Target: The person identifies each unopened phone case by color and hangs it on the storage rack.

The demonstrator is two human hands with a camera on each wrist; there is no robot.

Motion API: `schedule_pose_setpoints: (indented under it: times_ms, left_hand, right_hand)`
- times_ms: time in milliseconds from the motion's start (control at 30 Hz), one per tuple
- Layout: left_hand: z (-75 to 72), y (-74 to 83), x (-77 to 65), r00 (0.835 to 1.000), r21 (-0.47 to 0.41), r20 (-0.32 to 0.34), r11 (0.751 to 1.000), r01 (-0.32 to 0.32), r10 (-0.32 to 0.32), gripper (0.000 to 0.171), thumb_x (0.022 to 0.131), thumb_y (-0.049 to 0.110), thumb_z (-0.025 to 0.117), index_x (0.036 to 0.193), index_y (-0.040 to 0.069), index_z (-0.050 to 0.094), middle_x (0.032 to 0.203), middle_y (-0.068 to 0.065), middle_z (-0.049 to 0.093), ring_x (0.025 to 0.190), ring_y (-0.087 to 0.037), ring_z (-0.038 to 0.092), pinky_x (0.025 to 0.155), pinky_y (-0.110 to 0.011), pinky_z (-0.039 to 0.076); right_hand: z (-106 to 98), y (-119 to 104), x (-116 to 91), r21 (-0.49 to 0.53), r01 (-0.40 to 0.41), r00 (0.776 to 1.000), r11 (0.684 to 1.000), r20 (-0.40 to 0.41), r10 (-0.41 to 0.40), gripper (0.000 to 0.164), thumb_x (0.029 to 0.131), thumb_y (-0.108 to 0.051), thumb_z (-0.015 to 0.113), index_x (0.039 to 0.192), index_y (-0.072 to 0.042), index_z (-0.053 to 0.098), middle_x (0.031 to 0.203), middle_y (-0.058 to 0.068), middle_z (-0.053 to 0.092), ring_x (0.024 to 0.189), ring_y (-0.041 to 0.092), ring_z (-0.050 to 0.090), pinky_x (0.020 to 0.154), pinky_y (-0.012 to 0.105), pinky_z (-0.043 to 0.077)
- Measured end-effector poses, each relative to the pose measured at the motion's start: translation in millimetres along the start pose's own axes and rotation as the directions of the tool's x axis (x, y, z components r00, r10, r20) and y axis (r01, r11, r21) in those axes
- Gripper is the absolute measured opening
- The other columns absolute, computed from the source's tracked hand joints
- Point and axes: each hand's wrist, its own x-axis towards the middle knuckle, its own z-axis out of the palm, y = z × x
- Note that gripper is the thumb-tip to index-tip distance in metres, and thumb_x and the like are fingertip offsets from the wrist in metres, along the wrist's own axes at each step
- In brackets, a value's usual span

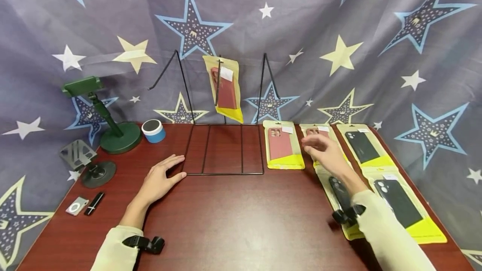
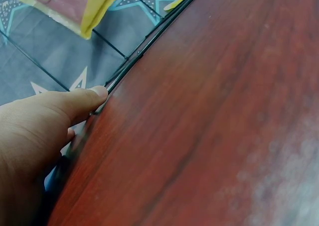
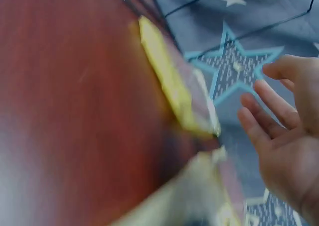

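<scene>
My left hand (image 1: 160, 182) rests on the table at the front left corner of a black wire display rack (image 1: 226, 174). Its thumb (image 2: 87, 100) touches the wire there, with the fingers extended along the side. From the rack's middle hook hangs a packaged pink phone case (image 1: 227, 91); the two outer hooks carry nothing. My right hand (image 1: 326, 154) hovers over another packaged pink phone case (image 1: 325, 129), partly hiding it. Nothing is between its loosely bent fingers (image 3: 269, 104). Just left of it lies a third packaged pink phone case (image 1: 280, 143).
Packaged black phone cases (image 1: 362, 145) lie along the table's right side, partly under my right forearm. At left stand a green phone stand (image 1: 120, 137), a blue-and-white cylinder (image 1: 153, 131) and a dark round-based stand (image 1: 98, 174). A starry curtain (image 1: 241, 11) hangs behind.
</scene>
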Motion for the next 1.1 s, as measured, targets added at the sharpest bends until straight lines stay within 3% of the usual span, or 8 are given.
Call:
schedule_pose_setpoints:
  times_ms: [267,467,633,867,1100]
  left_hand:
    - [-0.4,-1.4,-0.6,1.0,0.001,-0.008,1.0,0.0,0.0,0.058,0.092,0.032,0.078,0.144,0.012,0.062,0.156,-0.021,0.051,0.148,-0.04,0.045,0.115,-0.066,0.037]
    - [-2.2,0.5,-1.7,1.0,0.005,-0.011,1.0,-0.004,0.004,0.057,0.092,0.032,0.079,0.143,0.011,0.063,0.154,-0.023,0.052,0.147,-0.042,0.046,0.114,-0.066,0.037]
    - [-2.9,1.7,-1.8,1.0,0.005,-0.018,1.0,-0.002,0.002,0.057,0.092,0.031,0.079,0.143,0.011,0.063,0.154,-0.022,0.053,0.147,-0.041,0.046,0.114,-0.066,0.037]
    - [-2.0,1.4,-0.6,1.0,0.003,-0.018,1.0,-0.009,0.009,0.057,0.092,0.03,0.079,0.143,0.011,0.063,0.154,-0.022,0.053,0.146,-0.041,0.047,0.114,-0.066,0.037]
    - [0.1,1.0,0.7,1.0,0.003,-0.012,1.0,-0.012,0.012,0.057,0.092,0.032,0.079,0.143,0.011,0.063,0.154,-0.022,0.053,0.147,-0.041,0.046,0.114,-0.066,0.037]
  right_hand:
    - [-40,19,-48,-0.106,-0.02,0.999,0.994,0.027,0.023,0.029,0.096,-0.006,0.071,0.124,0.003,0.067,0.115,0.019,0.074,0.101,0.007,0.073,0.084,0.013,0.056]
    - [-71,27,-73,-0.153,-0.062,0.998,0.986,0.001,0.063,0.031,0.096,-0.005,0.071,0.126,0.004,0.065,0.114,0.009,0.074,0.101,-0.002,0.069,0.083,0.009,0.054]
    - [-86,33,-89,-0.204,-0.068,0.998,0.977,0.0,0.07,0.033,0.095,-0.006,0.073,0.127,0.003,0.065,0.114,0.001,0.074,0.102,-0.007,0.065,0.083,0.007,0.053]
    - [-90,34,-102,-0.302,-0.065,0.998,0.951,-0.008,0.066,0.033,0.092,-0.002,0.075,0.124,0.001,0.067,0.116,0.022,0.07,0.098,-0.011,0.063,0.078,0.006,0.053]
    - [-88,36,-106,-0.356,-0.107,0.994,0.929,-0.017,0.108,0.041,0.092,-0.011,0.078,0.13,-0.001,0.065,0.12,0.022,0.069,0.095,-0.008,0.059,0.077,0.007,0.049]
